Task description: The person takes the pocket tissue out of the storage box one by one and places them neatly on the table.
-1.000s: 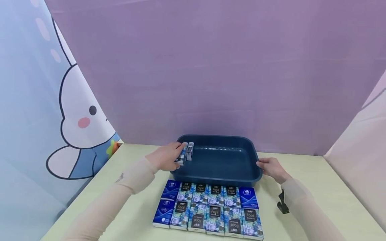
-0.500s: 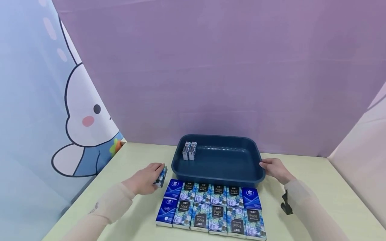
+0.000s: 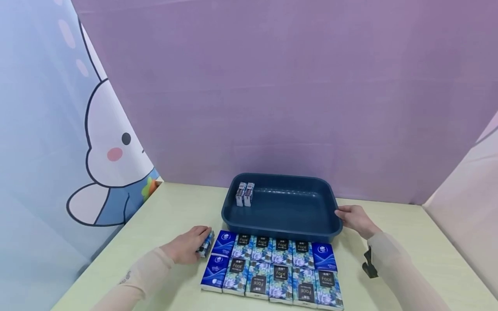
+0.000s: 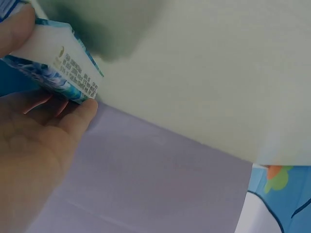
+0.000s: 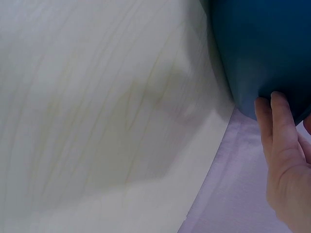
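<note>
My left hand (image 3: 186, 246) grips a small tissue pack (image 3: 206, 245) with a blue floral print, low over the table just left of the laid-out packs. In the left wrist view that tissue pack (image 4: 63, 65) shows its white printed end between thumb and fingers. A dark blue tray (image 3: 288, 214) stands near the purple backdrop. My right hand (image 3: 355, 219) pinches its right rim; in the right wrist view, fingers (image 5: 282, 121) lie against the tray's outer wall. Inside the tray, two tissue packs (image 3: 244, 194) stand on edge, side by side at the left end.
Two rows of flat-lying tissue packs (image 3: 270, 281) line up in front of the tray, mostly floral, with plain blue packs (image 3: 224, 243) at the left end and back right corner. A purple cloth (image 3: 280, 95) hangs behind the pale table (image 3: 183, 201).
My left hand has left the tray's left end and moved left and toward me with the tissue pack, then lowered beside the rows. My right hand stays at the tray's rim.
</note>
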Demonstrator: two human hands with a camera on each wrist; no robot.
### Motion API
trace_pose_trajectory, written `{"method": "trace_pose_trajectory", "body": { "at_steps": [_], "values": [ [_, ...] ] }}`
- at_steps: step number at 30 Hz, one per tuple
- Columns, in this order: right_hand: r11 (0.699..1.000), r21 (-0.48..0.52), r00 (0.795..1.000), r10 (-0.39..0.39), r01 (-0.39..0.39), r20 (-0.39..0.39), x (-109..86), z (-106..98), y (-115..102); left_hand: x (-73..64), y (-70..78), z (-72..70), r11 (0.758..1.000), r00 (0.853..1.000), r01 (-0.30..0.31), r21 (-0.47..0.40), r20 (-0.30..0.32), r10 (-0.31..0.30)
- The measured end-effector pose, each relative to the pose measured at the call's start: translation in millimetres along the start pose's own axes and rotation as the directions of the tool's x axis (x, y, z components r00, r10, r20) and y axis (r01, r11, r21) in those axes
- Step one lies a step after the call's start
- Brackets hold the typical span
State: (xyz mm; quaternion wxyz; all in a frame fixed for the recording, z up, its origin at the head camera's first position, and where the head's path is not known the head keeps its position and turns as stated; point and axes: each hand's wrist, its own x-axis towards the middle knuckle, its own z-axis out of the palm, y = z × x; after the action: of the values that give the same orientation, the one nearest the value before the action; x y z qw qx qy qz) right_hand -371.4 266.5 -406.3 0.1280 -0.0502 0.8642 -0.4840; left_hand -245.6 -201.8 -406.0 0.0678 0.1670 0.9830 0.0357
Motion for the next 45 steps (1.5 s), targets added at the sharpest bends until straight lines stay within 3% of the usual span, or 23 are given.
{"method": "trace_pose_trajectory", "body": {
  "at_steps": [9,19,45],
  "values": [
    [1.000,0.003,1.000,0.004,-0.004,-0.007,0.0,-2,1,-1.5,-0.1,10.9,0.999,0.999,-0.023,-0.025,0.022,0.023],
    [1.000,0.011,1.000,0.001,-0.001,-0.004,-0.8,-2,6,-5.5,3.3,14.0,0.998,0.998,-0.062,-0.012,0.005,0.062],
    [1.000,0.015,1.000,0.001,-0.001,-0.013,-1.8,0,2,-4.0,9.5,13.1,0.999,0.998,-0.020,0.025,0.055,0.019]
  ]
}}
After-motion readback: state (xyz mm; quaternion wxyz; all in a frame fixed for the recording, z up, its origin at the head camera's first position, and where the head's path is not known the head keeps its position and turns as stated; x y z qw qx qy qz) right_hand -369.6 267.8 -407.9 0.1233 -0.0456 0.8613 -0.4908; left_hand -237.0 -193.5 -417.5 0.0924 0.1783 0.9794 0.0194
